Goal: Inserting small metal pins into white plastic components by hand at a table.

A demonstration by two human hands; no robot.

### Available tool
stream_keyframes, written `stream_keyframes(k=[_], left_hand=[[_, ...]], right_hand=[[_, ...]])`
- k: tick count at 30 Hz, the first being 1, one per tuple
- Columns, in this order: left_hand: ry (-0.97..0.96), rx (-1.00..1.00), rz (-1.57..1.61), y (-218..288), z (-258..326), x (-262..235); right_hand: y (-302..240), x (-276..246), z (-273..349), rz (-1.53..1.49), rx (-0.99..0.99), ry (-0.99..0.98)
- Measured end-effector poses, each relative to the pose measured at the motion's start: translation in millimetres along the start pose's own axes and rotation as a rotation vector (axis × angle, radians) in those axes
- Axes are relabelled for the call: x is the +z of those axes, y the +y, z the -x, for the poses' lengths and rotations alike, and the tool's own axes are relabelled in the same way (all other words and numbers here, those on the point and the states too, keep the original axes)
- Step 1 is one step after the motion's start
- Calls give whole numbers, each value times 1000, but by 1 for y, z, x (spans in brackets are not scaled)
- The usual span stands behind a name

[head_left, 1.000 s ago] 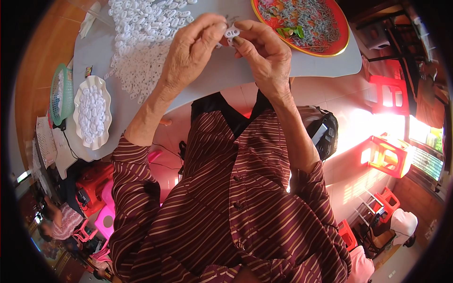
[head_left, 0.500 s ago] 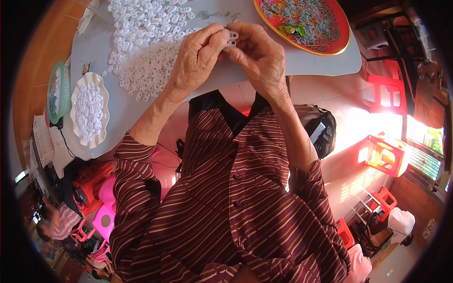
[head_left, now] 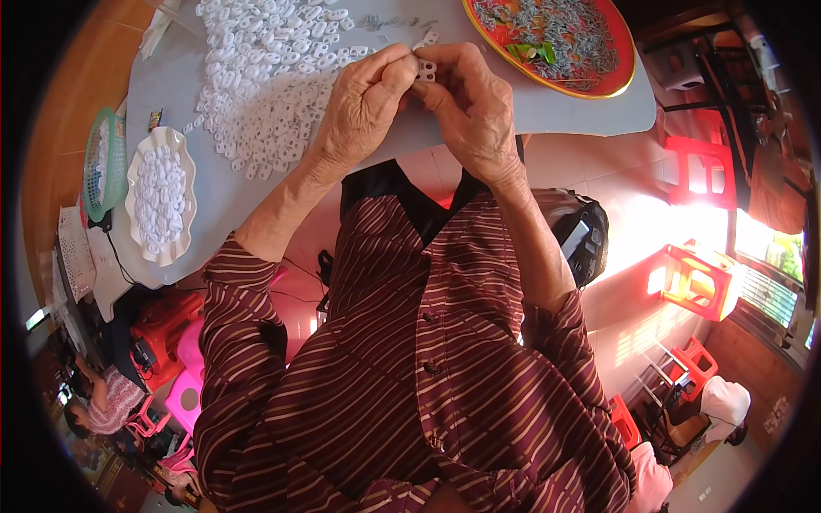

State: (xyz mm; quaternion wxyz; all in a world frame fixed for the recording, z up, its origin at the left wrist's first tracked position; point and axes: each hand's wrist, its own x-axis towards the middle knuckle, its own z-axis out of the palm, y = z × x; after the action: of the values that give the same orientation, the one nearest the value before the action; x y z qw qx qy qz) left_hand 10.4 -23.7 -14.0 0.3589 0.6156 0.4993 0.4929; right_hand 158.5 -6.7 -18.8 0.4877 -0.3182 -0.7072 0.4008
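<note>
At twelve o'clock the right hand [head_left: 470, 111] is pinching a small white piece [head_left: 426, 73], apparently steadying it for the left hand [head_left: 366, 96], whose curled fingers are meeting there, grip hidden, while loose white pieces [head_left: 229, 77] are lying handily at eleven.

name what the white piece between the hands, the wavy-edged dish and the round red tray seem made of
White piece: probably plastic, fairly matte; evenly white with neat, molded-looking holes.
Wavy-edged dish: smooth, off-white, maybe ceramic or plastic; the look leaves it open.
Round red tray: perhaps plastic or coated metal, smooth, with solid color and a golden-yellow rim.
</note>
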Motion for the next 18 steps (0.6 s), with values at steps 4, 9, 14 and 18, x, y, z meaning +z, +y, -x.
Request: stream_keyframes(k=[4, 9, 14, 18], left_hand=[[-65, -25, -10, 1, 2, -1], [-80, -46, 26, 8, 5, -1], [-94, -68, 55, 5, 4, 2], [-60, -23, 35, 3, 0, 3]], right_hand=[[1, 1, 3, 36, -66, 13], [-1, 2, 6, 72, -91, 32], [-1, -1, 5, 77, -76, 37], [0, 1, 3, -52, 11, 62]])
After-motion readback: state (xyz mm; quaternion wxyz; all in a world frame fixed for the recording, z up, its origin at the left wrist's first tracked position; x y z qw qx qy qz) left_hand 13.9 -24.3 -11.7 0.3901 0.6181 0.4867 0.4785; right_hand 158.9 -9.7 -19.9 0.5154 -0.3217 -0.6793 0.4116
